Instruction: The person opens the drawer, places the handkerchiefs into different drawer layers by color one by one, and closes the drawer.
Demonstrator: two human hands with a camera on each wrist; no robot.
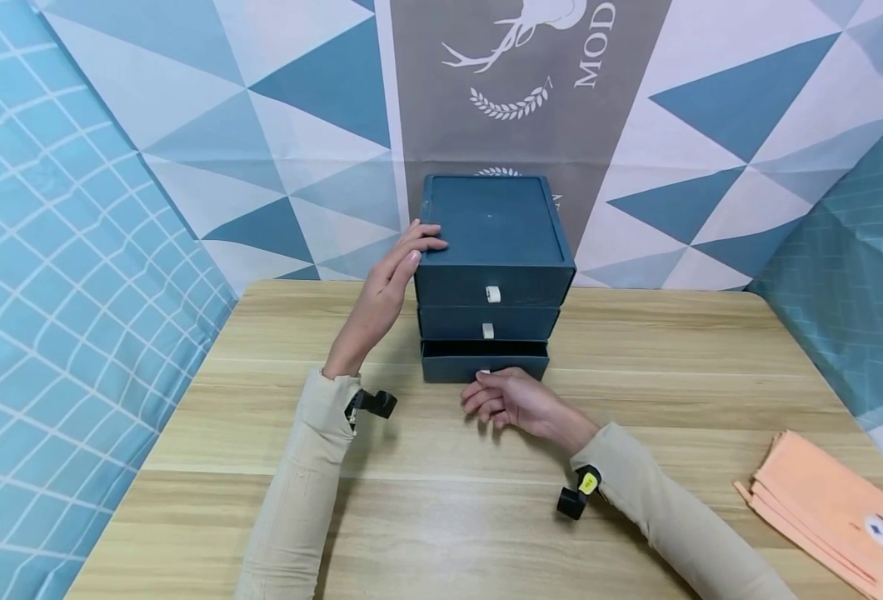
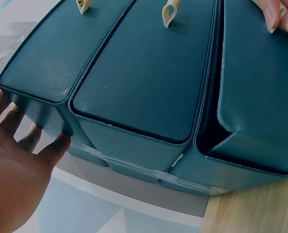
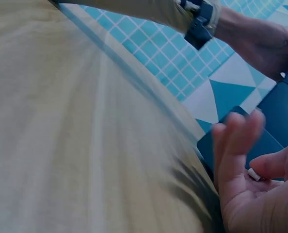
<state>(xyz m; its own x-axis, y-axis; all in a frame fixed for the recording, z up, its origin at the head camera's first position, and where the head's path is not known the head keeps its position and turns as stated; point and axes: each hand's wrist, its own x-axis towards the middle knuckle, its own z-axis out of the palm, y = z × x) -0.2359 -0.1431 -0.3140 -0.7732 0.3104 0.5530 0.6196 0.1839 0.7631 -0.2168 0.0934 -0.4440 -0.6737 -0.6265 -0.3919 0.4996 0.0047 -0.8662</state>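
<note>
A dark blue three-drawer box [image 1: 494, 221] stands at the back of the table, a pale loop tab on each drawer. Its bottom drawer [image 1: 441, 367] is pulled partway out, with a dark gap along its top. My left hand [image 1: 381, 292] rests against the box's upper left edge, fingers extended along its top and side. At the bottom drawer's front is my right hand [image 1: 516, 404]; in the right wrist view its thumb and index finger pinch the small pull tab [image 3: 254, 174]. The upper tabs, such as the middle loop [image 2: 170, 13], hang free.
A folded orange cloth [image 1: 824, 508] lies at the table's right side. The wood-grain table [image 1: 441, 517] extends in front of the box. Patterned fabric [image 1: 321, 125] hangs behind it, and blue gridded fabric [image 1: 59, 275] lines the left side.
</note>
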